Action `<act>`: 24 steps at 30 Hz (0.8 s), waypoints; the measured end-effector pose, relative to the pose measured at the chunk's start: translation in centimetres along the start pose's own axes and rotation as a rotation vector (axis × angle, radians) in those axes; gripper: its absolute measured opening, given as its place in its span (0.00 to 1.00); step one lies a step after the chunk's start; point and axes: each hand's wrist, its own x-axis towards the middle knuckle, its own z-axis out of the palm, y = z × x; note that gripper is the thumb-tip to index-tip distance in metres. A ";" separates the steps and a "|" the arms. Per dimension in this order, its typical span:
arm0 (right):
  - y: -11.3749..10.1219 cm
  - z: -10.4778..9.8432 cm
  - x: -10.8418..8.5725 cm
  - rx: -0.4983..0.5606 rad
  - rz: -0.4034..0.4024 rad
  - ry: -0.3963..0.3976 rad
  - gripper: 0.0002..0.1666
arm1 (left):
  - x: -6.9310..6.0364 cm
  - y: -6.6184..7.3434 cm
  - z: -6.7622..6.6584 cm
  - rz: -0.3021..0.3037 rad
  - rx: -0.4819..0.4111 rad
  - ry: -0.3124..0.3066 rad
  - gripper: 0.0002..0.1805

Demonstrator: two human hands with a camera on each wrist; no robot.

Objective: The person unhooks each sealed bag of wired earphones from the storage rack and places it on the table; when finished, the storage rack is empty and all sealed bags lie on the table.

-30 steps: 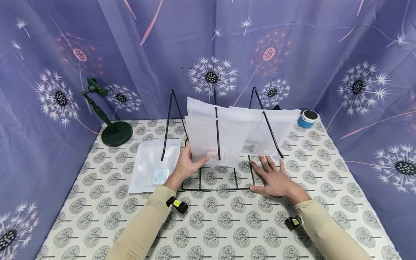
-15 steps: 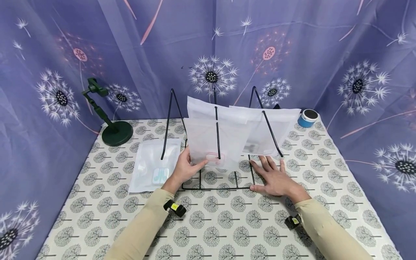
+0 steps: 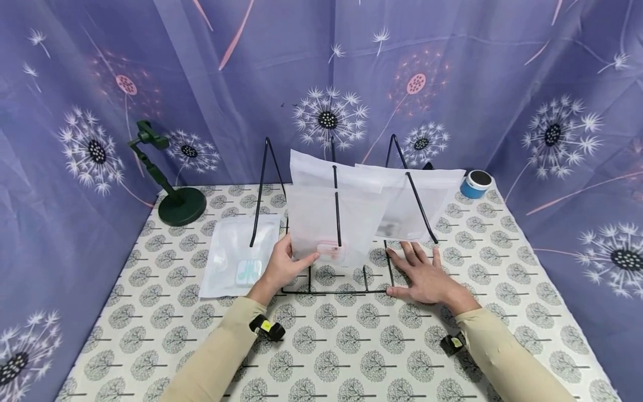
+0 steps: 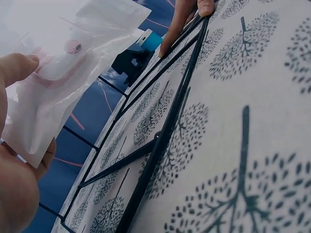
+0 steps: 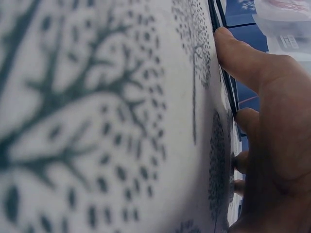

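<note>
In the head view my left hand (image 3: 281, 267) pinches the lower left part of a white flat pouch (image 3: 311, 218), thumb in front. The pouch stands tilted in the middle of a black wire rack (image 3: 336, 292). A pink-outlined item shows through its lower part, also in the left wrist view, where its kind is unclear. Another white pouch (image 3: 316, 166) shows above and behind it. My right hand (image 3: 427, 277) rests with spread fingers at the rack's right base; in the right wrist view its thumb (image 5: 243, 53) touches the black wire.
A pouch (image 3: 414, 195) with a grey patch leans in the rack's right part. Flat on the left lies a pouch (image 3: 226, 245) with a turquoise patch. A dark green stand (image 3: 181, 206) is back left, a blue round device (image 3: 475, 184) back right. Purple curtain (image 3: 241, 100) surrounds the table.
My left hand has shifted slightly left and toward me. The front pouch has come down a little, its top edge now lower against the one behind. My right hand stays in place.
</note>
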 end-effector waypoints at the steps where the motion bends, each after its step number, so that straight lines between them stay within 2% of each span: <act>1: 0.0 0.0 0.0 0.002 -0.003 0.004 0.57 | -0.1 0.0 0.0 -0.006 0.000 0.002 0.26; 9: 0.1 0.1 -0.1 -0.010 -0.008 0.010 0.57 | -0.6 0.2 0.0 -0.087 0.002 0.002 0.24; 14: 0.2 0.1 -0.1 -0.011 -0.006 0.007 0.57 | -1.0 0.5 0.0 -0.107 0.001 -0.004 0.24; 17: 0.1 0.1 -0.1 -0.011 -0.005 0.007 0.58 | -1.3 0.7 0.0 -0.092 -0.008 -0.016 0.26; 24: 0.1 0.1 0.0 0.000 0.002 -0.010 0.57 | -1.9 0.1 0.1 -0.001 -0.052 -0.058 0.26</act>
